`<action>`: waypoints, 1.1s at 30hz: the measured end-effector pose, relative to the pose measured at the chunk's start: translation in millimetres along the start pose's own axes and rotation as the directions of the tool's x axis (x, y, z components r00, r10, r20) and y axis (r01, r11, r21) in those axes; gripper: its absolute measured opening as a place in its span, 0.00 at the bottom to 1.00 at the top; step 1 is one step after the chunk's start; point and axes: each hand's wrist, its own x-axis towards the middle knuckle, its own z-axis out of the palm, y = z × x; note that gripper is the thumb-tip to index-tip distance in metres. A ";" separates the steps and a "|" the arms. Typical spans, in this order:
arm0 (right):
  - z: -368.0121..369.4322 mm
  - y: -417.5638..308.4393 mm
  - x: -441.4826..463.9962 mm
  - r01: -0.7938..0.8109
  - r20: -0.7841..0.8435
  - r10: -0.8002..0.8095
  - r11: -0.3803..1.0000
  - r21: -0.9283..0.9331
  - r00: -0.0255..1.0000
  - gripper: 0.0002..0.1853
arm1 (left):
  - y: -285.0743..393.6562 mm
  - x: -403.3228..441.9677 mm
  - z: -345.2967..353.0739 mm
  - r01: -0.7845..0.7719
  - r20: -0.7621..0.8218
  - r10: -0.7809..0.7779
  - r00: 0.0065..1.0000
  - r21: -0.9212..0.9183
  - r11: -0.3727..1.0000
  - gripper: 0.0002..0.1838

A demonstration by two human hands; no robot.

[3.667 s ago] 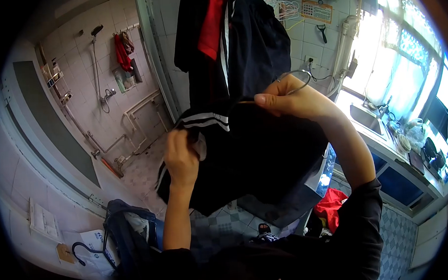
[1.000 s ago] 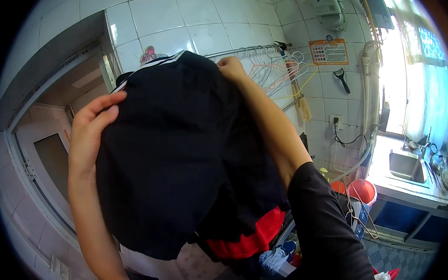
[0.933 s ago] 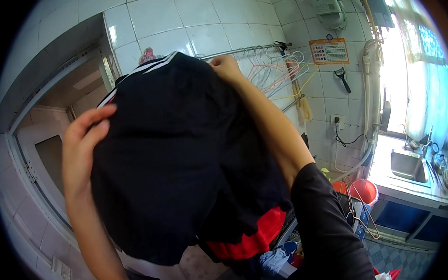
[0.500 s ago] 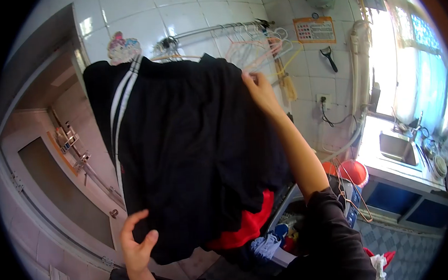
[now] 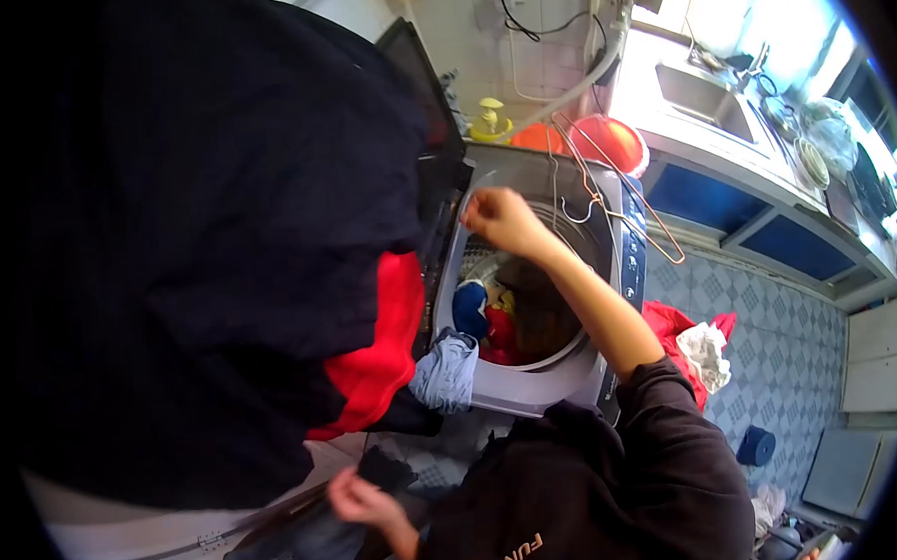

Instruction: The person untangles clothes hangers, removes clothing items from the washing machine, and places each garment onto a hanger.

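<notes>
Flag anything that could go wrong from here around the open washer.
The light-blue cloth draped over the rim of the washer could slide off if bumped. The wire hangers appear to rest loosely across its edge, near the right hand; a sideways move might knock them off. The dark hanging garments fill much of the view's left, so something behind them could be missed.

From the person's head, one camera looks steeply down past both hands (image 5: 504, 223) (image 5: 365, 498).

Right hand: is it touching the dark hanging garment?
Apart. The head view shows a plain gap between the right hand and the dark garment, with the raised washer lid visible between them.
</notes>
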 end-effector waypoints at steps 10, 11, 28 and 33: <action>95.8 226.3 -0.1 -0.417 0.254 0.680 0.656 -0.629 0.688 0.15 | 16.4 -14.2 160.0 -0.612 0.753 0.463 0.467 -0.103 0.784 0.12; 109.4 263.1 -8.1 -0.500 0.188 0.726 0.614 -0.611 0.662 0.16 | 6.3 -16.8 171.2 -0.615 0.761 0.436 0.480 -0.062 0.786 0.12; 283.5 412.3 -124.3 -0.607 0.177 0.978 0.205 -0.768 0.106 0.21 | -11.1 -26.3 184.6 -0.513 0.757 0.294 0.584 0.063 0.856 0.07; 190.4 262.9 -52.7 0.081 0.523 0.813 0.521 -0.850 0.257 0.22 | -11.6 -29.2 182.8 -0.499 0.692 0.351 0.631 0.015 0.866 0.06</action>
